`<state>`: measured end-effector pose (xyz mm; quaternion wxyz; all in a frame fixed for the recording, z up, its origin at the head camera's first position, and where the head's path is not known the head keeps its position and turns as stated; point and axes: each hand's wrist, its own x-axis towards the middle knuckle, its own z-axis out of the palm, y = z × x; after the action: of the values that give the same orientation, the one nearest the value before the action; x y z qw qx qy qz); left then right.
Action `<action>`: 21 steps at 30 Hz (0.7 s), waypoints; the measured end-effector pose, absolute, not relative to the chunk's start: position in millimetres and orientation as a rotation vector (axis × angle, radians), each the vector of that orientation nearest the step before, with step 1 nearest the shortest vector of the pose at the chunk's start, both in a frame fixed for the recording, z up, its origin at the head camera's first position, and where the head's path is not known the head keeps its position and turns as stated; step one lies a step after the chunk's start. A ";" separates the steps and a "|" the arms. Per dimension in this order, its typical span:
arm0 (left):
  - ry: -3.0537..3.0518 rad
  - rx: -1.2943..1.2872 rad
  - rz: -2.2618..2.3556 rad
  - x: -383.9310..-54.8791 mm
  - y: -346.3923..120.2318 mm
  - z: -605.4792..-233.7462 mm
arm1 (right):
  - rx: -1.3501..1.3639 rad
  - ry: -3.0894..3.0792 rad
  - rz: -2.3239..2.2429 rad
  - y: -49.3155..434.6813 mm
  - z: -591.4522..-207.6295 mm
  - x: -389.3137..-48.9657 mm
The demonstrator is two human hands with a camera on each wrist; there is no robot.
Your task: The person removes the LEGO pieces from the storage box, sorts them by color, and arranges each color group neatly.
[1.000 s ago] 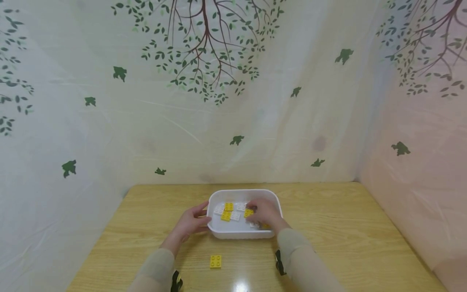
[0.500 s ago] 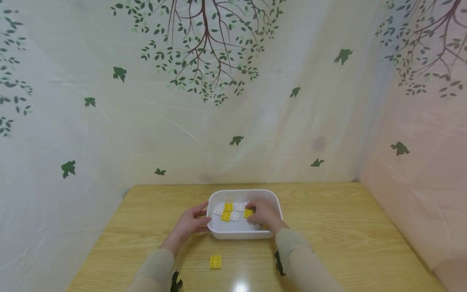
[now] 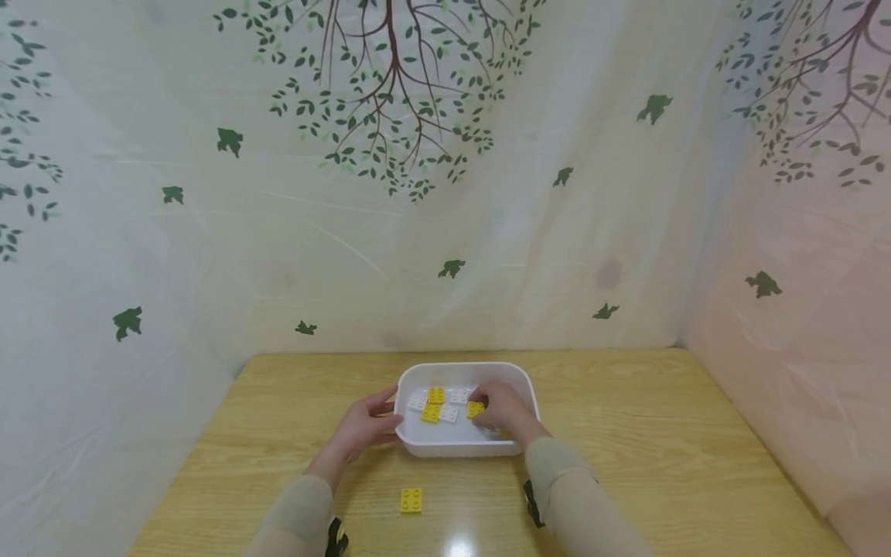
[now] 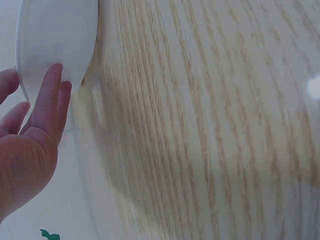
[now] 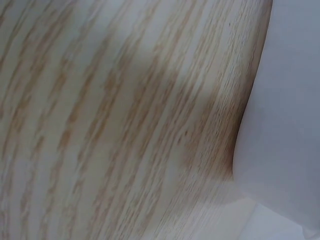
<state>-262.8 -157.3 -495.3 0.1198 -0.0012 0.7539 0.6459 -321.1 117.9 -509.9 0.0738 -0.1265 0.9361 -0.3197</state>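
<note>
A white plastic box [image 3: 459,448] on the table holds several yellow and white toy building bricks, among them a yellow brick [image 3: 436,395] and a white brick [image 3: 448,415]. My right hand [image 3: 504,404] reaches inside, thumb and index finger pinching another yellow brick [image 3: 475,409]. It covers part of the bricks at the box's right end. At the left end my left hand [image 3: 366,424] touches the outer wall with mostly straight fingers; the left wrist view shows its fingers [image 4: 47,100] against that wall. The right wrist view shows the box wall [image 5: 280,115] but no hand.
A single yellow brick [image 3: 411,500] lies on the wooden table [image 3: 626,433] in front of the box. Behind the table hangs a pale curtain [image 3: 348,255] printed with branches and green birds. Another curtain [image 3: 786,371] borders the right side.
The right hand's fingertips have dipped and closed in slightly at the yellow brick, which has shifted a little. The left hand and the box stay in place.
</note>
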 end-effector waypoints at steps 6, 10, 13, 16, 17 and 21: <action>2.202 -0.002 1.891 -263.2 -157.5 -496.2 | -0.366 2.805 -0.970 117.2 -508.4 -319.5; 2.206 0.007 1.898 -263.3 -156.6 -496.5 | -0.357 2.805 -0.978 117.1 -508.3 -318.4; 2.210 0.007 1.901 -263.0 -155.9 -496.5 | -0.339 2.802 -0.991 117.0 -507.7 -317.6; 2.214 -0.007 1.899 -262.7 -155.6 -496.2 | -0.332 2.803 -0.995 117.0 -507.1 -317.5; 2.215 -0.007 1.900 -262.7 -155.6 -496.2 | -0.328 2.802 -0.998 117.0 -507.0 -317.6; 2.213 -0.008 1.908 -263.3 -155.6 -495.8 | -0.328 2.807 -0.995 116.6 -505.4 -318.4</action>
<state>-263.3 -155.6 -495.8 0.1093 -0.0026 0.7528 0.6491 -318.4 116.6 -505.4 0.0728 -0.1090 0.9344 -0.3312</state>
